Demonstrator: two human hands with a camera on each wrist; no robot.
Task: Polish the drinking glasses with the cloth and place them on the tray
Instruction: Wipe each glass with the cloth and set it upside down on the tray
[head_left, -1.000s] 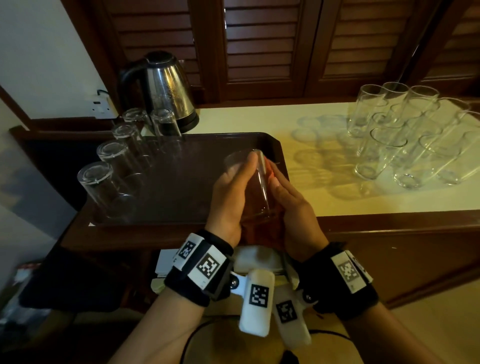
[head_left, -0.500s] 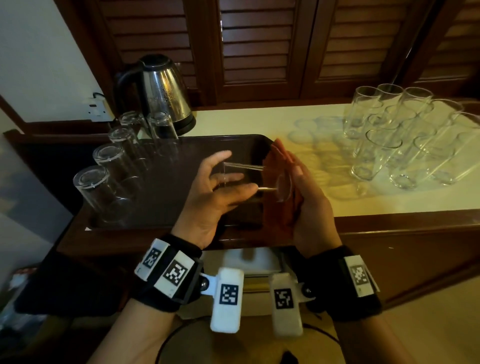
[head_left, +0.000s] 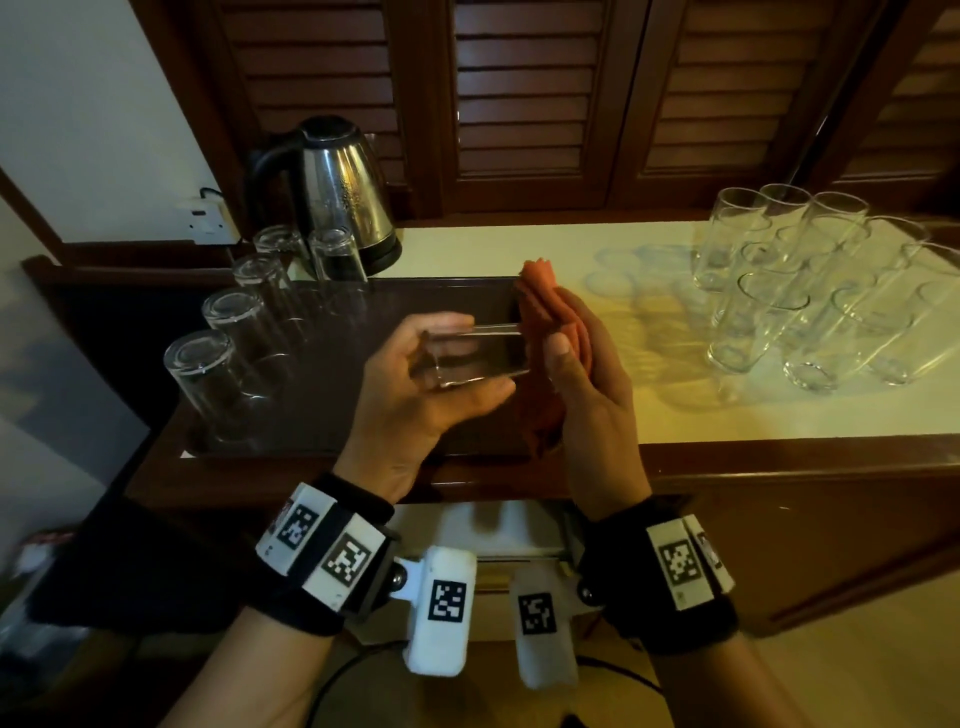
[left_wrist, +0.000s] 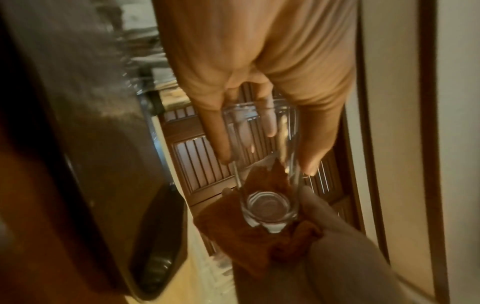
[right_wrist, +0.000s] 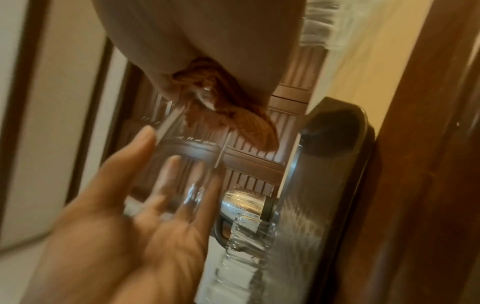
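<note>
A clear drinking glass (head_left: 488, 353) lies on its side in the air above the dark brown tray (head_left: 363, 415). My left hand (head_left: 460, 361) grips its mouth end, thumb below and fingers over the top. My right hand (head_left: 571, 332) holds the folded orange cloth (head_left: 540, 291) under its thumb and presses it against the glass's base. The left wrist view looks down the glass (left_wrist: 267, 164) to the cloth (left_wrist: 249, 236) behind its thick base. In the right wrist view the cloth (right_wrist: 233, 115) bunches under my palm next to the glass (right_wrist: 187, 164).
Several upturned glasses (head_left: 208, 374) stand along the tray's left side. A steel kettle (head_left: 343, 192) sits behind the tray. On the cream counter (head_left: 519, 249) at the right stands a cluster of upright glasses (head_left: 810, 291). The counter's wooden front edge (head_left: 779, 457) runs below my hands.
The glass has tipped from upright to lying sideways. My left hand has shifted left onto its mouth end, and the right hand with the cloth now sits at its base.
</note>
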